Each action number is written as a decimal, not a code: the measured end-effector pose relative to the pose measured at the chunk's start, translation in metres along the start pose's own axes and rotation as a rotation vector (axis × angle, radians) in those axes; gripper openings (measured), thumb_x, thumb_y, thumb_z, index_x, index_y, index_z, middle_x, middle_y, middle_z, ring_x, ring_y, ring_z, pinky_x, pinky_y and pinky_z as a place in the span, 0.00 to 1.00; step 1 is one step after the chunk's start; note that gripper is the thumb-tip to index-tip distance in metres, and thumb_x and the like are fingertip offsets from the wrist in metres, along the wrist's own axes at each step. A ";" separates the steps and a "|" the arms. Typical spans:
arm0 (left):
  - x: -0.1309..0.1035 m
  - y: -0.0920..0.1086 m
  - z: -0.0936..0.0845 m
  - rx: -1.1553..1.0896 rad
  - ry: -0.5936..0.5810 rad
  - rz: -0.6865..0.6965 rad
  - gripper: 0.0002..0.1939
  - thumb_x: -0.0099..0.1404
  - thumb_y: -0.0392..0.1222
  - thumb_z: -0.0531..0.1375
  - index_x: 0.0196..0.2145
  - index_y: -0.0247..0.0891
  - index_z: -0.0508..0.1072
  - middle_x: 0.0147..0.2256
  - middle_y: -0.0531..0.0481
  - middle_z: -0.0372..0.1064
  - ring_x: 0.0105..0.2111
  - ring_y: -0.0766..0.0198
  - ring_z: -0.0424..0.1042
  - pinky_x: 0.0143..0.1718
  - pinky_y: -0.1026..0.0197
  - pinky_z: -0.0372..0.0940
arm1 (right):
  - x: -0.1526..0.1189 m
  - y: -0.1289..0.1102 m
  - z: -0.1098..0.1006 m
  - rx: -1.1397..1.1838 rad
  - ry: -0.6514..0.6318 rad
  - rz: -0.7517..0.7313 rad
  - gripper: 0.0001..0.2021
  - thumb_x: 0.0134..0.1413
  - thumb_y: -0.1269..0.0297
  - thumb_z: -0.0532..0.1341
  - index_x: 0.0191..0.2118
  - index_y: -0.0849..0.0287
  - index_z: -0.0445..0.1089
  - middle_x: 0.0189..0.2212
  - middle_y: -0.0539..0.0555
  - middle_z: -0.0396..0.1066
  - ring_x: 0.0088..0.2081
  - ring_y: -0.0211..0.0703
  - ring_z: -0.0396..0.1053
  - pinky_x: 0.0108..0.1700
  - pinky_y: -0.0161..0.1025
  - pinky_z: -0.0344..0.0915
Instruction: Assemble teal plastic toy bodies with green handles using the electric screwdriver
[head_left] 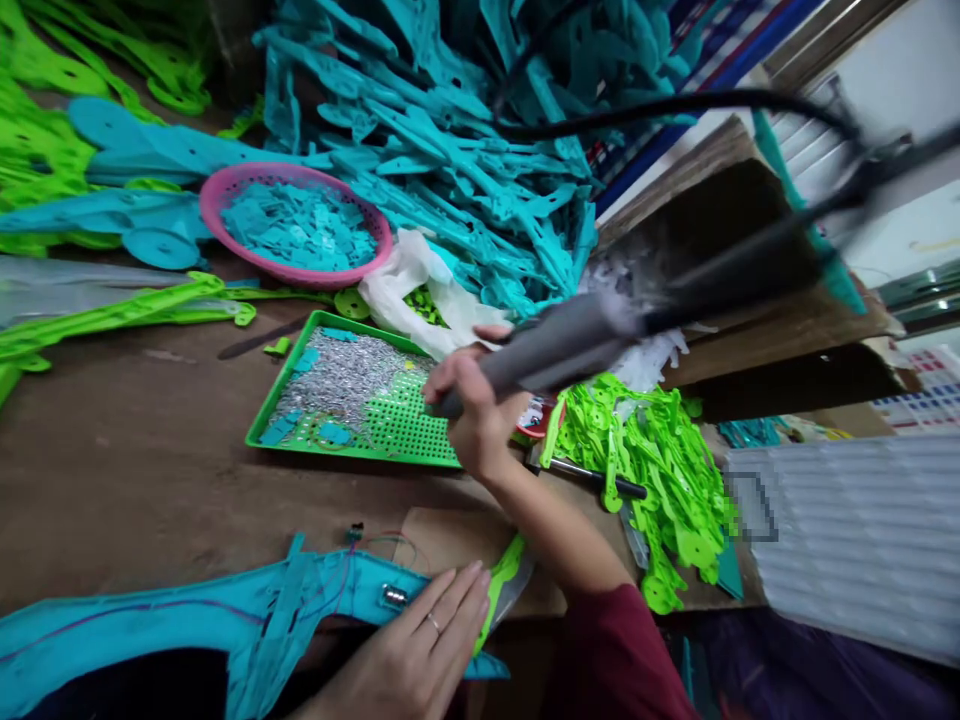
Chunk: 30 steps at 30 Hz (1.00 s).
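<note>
My right hand [480, 410] is wrapped round a dark grey electric screwdriver [559, 345] with a black cable, held above the tray and blurred by motion. My left hand [420, 640], with a ring on one finger, lies flat with fingers stretched over the end of a long turquoise plastic part [150, 625]. Thin wires run along that part, and small silver cells [394, 596] sit in it beside my fingers. A bright green plastic piece [501, 590] shows just right of my left fingertips. A green perforated tray [409, 425] holds many small silver screws [341, 370] and turquoise bits.
A pink basket [296, 275] of small turquoise pieces stands behind the tray, next to a white plastic bag [409, 260]. Turquoise parts [465, 160] are heaped at the back. Green parts [637, 450] and a hammer-like tool [600, 475] lie right. A cardboard box [712, 220] stands behind.
</note>
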<state>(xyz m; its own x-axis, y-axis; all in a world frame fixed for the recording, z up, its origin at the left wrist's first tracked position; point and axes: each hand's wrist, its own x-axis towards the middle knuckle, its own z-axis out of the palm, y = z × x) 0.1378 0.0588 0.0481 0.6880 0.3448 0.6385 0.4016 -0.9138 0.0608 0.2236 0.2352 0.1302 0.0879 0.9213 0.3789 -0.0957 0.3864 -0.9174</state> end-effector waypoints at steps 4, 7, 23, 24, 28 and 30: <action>-0.014 0.009 -0.006 -0.084 0.046 -0.014 0.23 0.67 0.33 0.48 0.55 0.21 0.71 0.57 0.32 0.69 0.57 0.46 0.70 0.69 0.39 0.45 | -0.032 -0.063 -0.061 -0.151 0.187 -0.153 0.14 0.58 0.58 0.59 0.49 0.49 0.61 0.18 0.40 0.59 0.15 0.35 0.59 0.20 0.35 0.62; -0.021 0.012 -0.007 -0.188 0.075 -0.063 0.23 0.69 0.31 0.44 0.54 0.20 0.71 0.56 0.32 0.70 0.62 0.44 0.63 0.70 0.41 0.46 | -0.069 -0.073 -0.108 -0.328 0.384 -0.157 0.11 0.57 0.60 0.59 0.45 0.50 0.62 0.18 0.41 0.59 0.15 0.36 0.58 0.20 0.36 0.62; -0.020 0.014 -0.010 -0.241 0.016 -0.051 0.24 0.69 0.29 0.43 0.56 0.18 0.67 0.56 0.33 0.69 0.67 0.40 0.53 0.70 0.43 0.46 | -0.111 -0.026 -0.168 -0.287 0.465 0.087 0.15 0.52 0.52 0.62 0.41 0.53 0.61 0.17 0.40 0.57 0.15 0.36 0.57 0.19 0.34 0.58; -0.021 0.014 -0.011 -0.229 0.010 -0.053 0.23 0.69 0.30 0.44 0.56 0.19 0.68 0.56 0.33 0.69 0.66 0.41 0.55 0.70 0.42 0.47 | -0.110 -0.029 -0.170 -0.273 0.419 0.093 0.15 0.51 0.52 0.62 0.41 0.53 0.61 0.16 0.40 0.57 0.14 0.36 0.56 0.18 0.34 0.58; -0.017 0.012 -0.011 -0.191 0.024 -0.070 0.22 0.67 0.31 0.48 0.55 0.23 0.70 0.56 0.35 0.71 0.60 0.44 0.66 0.68 0.42 0.51 | -0.092 -0.053 -0.160 -0.242 0.218 0.085 0.16 0.47 0.54 0.66 0.39 0.52 0.63 0.14 0.41 0.61 0.13 0.39 0.57 0.17 0.36 0.58; -0.013 0.009 -0.009 -0.158 0.026 -0.054 0.22 0.66 0.31 0.49 0.55 0.23 0.71 0.57 0.34 0.70 0.58 0.47 0.69 0.68 0.43 0.50 | -0.073 -0.063 -0.137 -0.215 0.210 -0.047 0.14 0.49 0.57 0.65 0.41 0.51 0.65 0.15 0.42 0.63 0.14 0.39 0.59 0.18 0.37 0.60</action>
<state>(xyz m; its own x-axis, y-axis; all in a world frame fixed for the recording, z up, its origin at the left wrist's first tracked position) 0.1269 0.0437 0.0472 0.6512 0.3906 0.6507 0.3362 -0.9171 0.2141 0.3589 0.1370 0.1436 0.2926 0.8646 0.4084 0.1231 0.3895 -0.9128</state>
